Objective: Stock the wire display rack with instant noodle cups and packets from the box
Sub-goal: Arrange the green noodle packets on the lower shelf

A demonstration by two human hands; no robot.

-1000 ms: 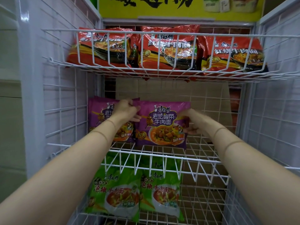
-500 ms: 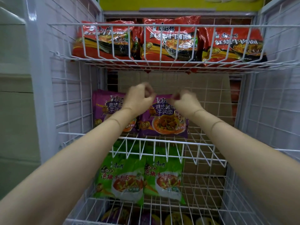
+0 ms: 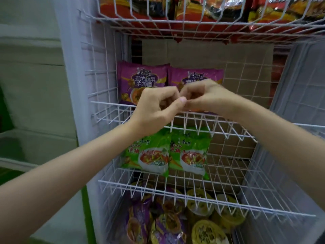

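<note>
A white wire display rack (image 3: 105, 110) is seen from the front, with four tiers in view. On the second tier, two purple noodle packets (image 3: 140, 80) are stood upright side by side against the left rear corner, printed faces turned to the front, long axes vertical, their inner edges touching. The right half of that tier is bare wire.

Both hands are held in front of these packets, just above the tier's front rail. The left hand (image 3: 154, 110) is curled, thumb tip pressed against the right hand (image 3: 205, 97), which is curled likewise; the two hands are touching. Whether anything is pinched between them cannot be told; no packet is seen to be gripped.

On the third tier, two green noodle packets (image 3: 149, 152) are leaned upright at the left side, faces forward, long axes vertical, edges touching, their bases near the front rail. On the top tier, red noodle packets (image 3: 202, 11) are laid across the full width behind the front rail; three are partly visible, cut off by the upper edge.

In the bottom tier, noodle cups (image 3: 207, 231) are packed with lids upward: purple-lidded ones at the left, yellow-lidded ones at the right. Their number cannot be counted, since many are hidden by the wires and blur.
</note>
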